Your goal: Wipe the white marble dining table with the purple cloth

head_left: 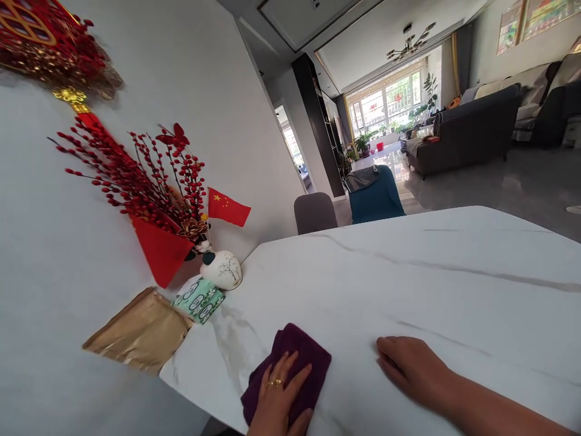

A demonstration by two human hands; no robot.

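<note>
The room runs back past a grey fabric sofa to a bright window, with a teal chair and a grey chair standing beyond the far edge of the white marble-patterned surface. Along the pale wall at its left end are a white ceramic vase, a green patterned tissue packet, and a gold paper packet at the corner. A spray of red berries, a small Chinese flag, and a red knot ornament rise above them.

The dark purple cloth lies folded on the surface near its near edge, under your left hand. That hand is spread palm-down on top of the cloth, pressing rather than clenching; a gold ring shows on one finger. Your right hand is released and empty, resting flat on the bare surface, well apart from the cloth.

Keep the fold square beneath your palm and spread your fingers to distribute pressure evenly. Keep the cloth's edges from rolling under. Keep your right hand flat to steady your stance.
</note>
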